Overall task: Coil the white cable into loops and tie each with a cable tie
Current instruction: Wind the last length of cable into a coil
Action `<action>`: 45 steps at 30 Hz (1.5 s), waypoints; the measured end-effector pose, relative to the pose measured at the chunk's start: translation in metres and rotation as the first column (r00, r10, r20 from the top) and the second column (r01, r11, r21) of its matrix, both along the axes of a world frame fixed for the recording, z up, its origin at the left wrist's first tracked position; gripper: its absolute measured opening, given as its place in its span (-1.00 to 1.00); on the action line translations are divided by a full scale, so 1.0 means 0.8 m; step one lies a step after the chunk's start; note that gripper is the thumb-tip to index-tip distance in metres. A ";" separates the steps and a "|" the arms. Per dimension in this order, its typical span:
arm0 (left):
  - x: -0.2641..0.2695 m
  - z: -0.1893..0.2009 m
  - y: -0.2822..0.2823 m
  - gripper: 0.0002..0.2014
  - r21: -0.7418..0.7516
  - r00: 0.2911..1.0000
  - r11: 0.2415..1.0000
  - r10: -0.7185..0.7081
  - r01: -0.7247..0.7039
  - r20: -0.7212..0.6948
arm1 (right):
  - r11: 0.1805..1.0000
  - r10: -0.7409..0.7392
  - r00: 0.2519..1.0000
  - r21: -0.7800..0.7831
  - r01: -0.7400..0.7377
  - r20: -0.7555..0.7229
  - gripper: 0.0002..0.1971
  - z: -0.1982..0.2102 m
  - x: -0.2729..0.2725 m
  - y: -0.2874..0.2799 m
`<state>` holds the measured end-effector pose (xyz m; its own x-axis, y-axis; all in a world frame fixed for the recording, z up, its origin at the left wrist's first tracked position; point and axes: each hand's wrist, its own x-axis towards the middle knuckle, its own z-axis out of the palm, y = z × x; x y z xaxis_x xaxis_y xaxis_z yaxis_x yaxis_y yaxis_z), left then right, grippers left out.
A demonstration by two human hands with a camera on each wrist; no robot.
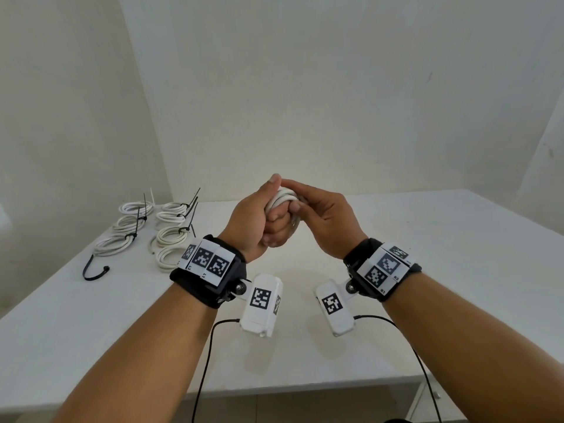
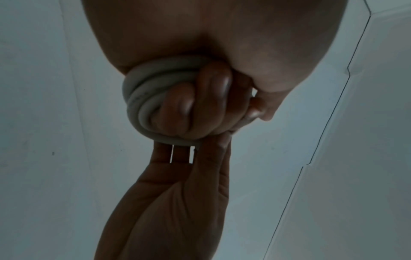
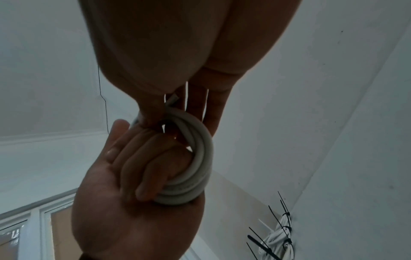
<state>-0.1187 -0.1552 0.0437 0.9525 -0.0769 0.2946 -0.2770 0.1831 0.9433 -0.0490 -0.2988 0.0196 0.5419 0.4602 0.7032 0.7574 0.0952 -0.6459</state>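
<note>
My left hand [image 1: 268,219] is held up over the table as a fist, with the white cable [image 1: 282,198] wound in several loops around its curled fingers [image 2: 189,105]. The loops [image 2: 142,98] bulge out past the knuckles. My right hand [image 1: 308,203] meets the fist from the right, and its thumb and fingers [image 3: 155,112] pinch the cable's free end [image 3: 173,100] at the top of the coil [image 3: 200,158]. The other right fingers lie straight behind the coil. No cable tie is in either hand.
Several white coils [image 1: 137,227] bound with black cable ties lie at the table's far left, also visible from the right wrist [image 3: 280,234]. A loose black cable tie [image 1: 91,270] lies nearer the left edge. The white table [image 1: 427,270] stands in a wall corner.
</note>
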 end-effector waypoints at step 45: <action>-0.090 -0.020 0.159 -0.77 -0.216 0.728 0.700 0.679 -0.681 -0.094 | 0.841 -0.065 0.970 -0.510 0.179 0.233 -0.77 0.034 -0.086 0.210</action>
